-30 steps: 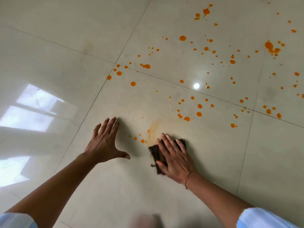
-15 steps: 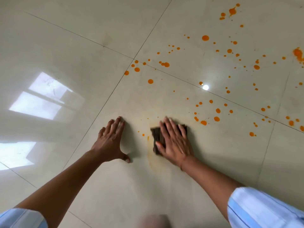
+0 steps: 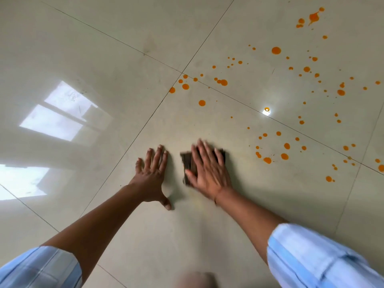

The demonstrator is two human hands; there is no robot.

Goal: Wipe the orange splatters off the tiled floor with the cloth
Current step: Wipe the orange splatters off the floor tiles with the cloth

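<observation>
Since the glossy tiled floor (image 3: pixel 124 59) fills pretty much the whole shot, start there: big cream tiles with thin dark grout lines crossing up near the top middle, and a bright window reflection (image 3: pixel 60 119) on the left side. Next biggest are the two bare forearms coming in from the bottom corners, each with a light blue striped sleeve (image 3: pixel 315 258) rolled up. Orange splatters (image 3: pixel 276 50) are scattered all over the upper right, from fat round drops down to tiny specks, with a cluster just right of the cloth and a few sitting right on the grout crossing. Left hand (image 3: pixel 150 177) is planted flat on the tile, fingers spread and thumb stuck out, no grip on anything, just leaning on the floor. Right hand (image 3: pixel 207 171) is also flat and open, palm pressing down on the dark brown cloth (image 3: pixel 188 161) rather than clutching it; it's a bit motion-blurred. That cloth is folded small, lying on the floor just beside the left hand, poking out past the right hand's fingers on the left and far side. Faint yellowish smear (image 3: pixel 199 204) on the tile near the right wrist.
</observation>
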